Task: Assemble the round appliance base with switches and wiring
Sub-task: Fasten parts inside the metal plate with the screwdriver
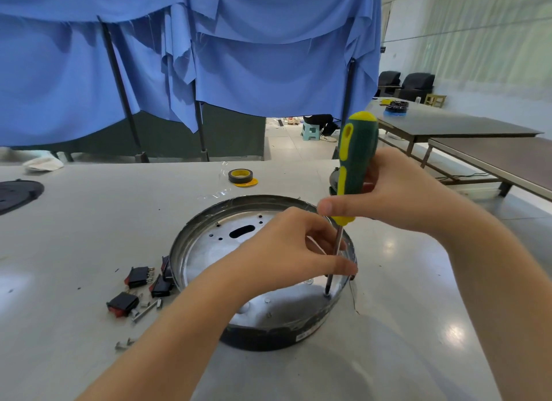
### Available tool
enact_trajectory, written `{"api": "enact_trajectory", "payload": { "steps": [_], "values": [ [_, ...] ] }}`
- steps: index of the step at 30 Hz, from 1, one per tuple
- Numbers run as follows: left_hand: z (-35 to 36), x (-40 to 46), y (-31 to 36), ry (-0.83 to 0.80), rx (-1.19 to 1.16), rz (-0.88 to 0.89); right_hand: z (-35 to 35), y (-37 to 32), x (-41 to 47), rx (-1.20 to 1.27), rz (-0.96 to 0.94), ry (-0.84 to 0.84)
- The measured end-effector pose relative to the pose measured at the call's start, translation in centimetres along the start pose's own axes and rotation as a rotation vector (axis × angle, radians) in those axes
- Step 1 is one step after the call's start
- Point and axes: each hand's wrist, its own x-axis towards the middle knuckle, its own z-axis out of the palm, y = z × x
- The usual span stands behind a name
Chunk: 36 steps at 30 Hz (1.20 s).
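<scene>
A shallow round metal appliance base [209, 245] with a dark outer wall and punched holes lies just right of black-and-red rocker switches [138, 276]. The right hand [397, 191] grips a green-and-yellow screwdriver [354, 167] standing inside the base; left hand [286, 251] fingers pinch its shaft.

A workshop or assembly hall: a long pale bench [89, 221] carries loose rocker switches [139, 276] and a tape roll [240, 176], blue cloth [239, 57] hangs on poles as a screen behind it, and more long worktables [448, 123] stand on a tiled floor.
</scene>
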Motion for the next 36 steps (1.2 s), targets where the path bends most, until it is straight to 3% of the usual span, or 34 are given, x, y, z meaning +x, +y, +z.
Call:
{"api": "enact_trajectory", "payload": {
  "steps": [6, 12, 15, 21, 27, 31, 33, 36],
  "values": [
    [0.1, 0.0, 0.3, 0.106, 0.076, 0.025, 0.2, 0.0, 0.2, -0.145, 0.005, 0.001],
    [0.1, 0.2, 0.1, 0.008, -0.008, -0.005, -1.7, 0.9, -0.3, 0.385, 0.068, -0.310],
    [0.1, 0.2, -0.1, -0.046, -0.082, -0.018, -1.9, 1.3, -0.4, 0.515, 0.057, -0.378],
    [0.1, 0.0, -0.3, -0.115, -0.164, -0.013, -1.6, 0.9, -0.3, 0.346, 0.038, -0.197],
    [0.1, 0.1, 0.1, 0.046, 0.026, 0.021, -0.5, 0.3, -0.1, 0.063, -0.003, -0.010],
    [0.0, 0.1, -0.1, 0.084, 0.048, 0.039, 0.0, 0.1, 0.0, -0.099, 0.026, 0.011],
    [-0.1, 0.1, -0.2, 0.081, 0.050, 0.042, -0.2, 0.2, 0.1, -0.009, 0.022, -0.055],
    [-0.2, 0.2, -0.3, 0.034, 0.001, 0.020, -1.2, 0.8, 0.0, 0.333, 0.074, -0.236]
  ]
}}
